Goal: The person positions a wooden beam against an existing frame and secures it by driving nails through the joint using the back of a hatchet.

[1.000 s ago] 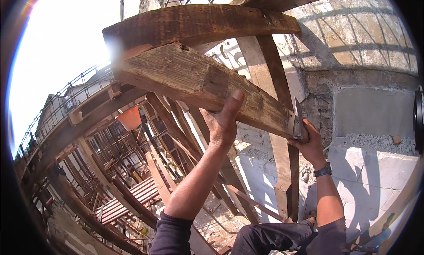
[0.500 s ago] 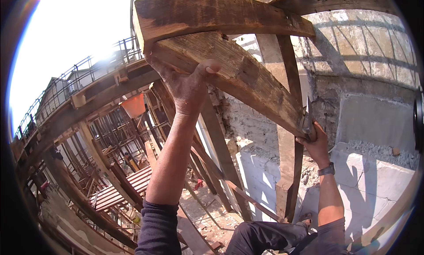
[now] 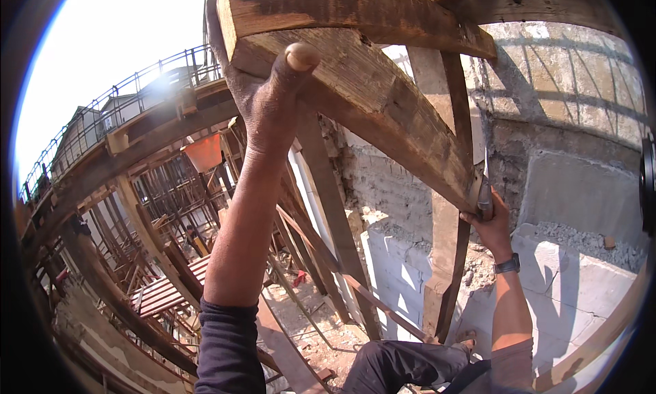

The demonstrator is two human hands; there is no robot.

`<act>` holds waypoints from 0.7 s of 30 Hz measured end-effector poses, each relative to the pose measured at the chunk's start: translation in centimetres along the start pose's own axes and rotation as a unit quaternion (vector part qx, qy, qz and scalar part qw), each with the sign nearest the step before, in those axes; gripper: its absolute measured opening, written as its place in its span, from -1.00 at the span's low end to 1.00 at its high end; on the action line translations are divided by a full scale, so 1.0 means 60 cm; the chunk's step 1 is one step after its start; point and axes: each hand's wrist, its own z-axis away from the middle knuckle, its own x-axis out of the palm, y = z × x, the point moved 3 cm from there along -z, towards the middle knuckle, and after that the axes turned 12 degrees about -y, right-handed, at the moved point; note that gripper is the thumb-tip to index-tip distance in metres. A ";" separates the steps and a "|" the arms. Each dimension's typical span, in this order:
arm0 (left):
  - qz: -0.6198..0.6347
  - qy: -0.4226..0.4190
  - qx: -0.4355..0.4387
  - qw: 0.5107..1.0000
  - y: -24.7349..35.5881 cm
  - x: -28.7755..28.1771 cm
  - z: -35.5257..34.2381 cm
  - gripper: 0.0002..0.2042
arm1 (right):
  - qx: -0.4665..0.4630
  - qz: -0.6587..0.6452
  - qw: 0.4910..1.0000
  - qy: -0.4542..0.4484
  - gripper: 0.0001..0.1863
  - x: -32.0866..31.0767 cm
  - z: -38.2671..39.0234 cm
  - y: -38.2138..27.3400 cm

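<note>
A thick, rough wooden beam slants from upper left down to the right, beneath another dark timber. At its upper left end, my left hand clasps the slanted beam from below, thumb up against the near side and a finger stretched along the end of the upper timber. The other fingers are hidden behind the wood. My right hand, with a watch on the wrist, is closed around a grey metal tool with a pointed tip, at the beam's lower end. Its handle and exact kind are hidden.
An upright wooden post stands behind the beam, before a rough masonry wall. At left are wooden framing, a hanging orange bucket and a slatted platform. Rubble lies below, near my bare foot.
My left hand has shifted up and left along the beam's end, and a finger now shows beside the upper timber. The tool in my right hand has turned slightly.
</note>
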 end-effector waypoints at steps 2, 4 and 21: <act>0.015 -0.015 0.016 1.000 0.004 -0.004 -0.013 -0.29 | 0.004 -0.031 1.000 -0.001 -0.26 -0.001 0.003 -0.011; 0.025 -0.007 0.017 1.000 0.015 0.013 -0.019 -0.22 | 0.010 -0.066 0.998 -0.002 -0.25 0.004 0.003 0.000; -0.347 -0.079 0.338 0.871 -0.033 -0.110 -0.048 -0.48 | -0.045 0.065 0.991 0.105 -0.27 -0.005 0.008 0.014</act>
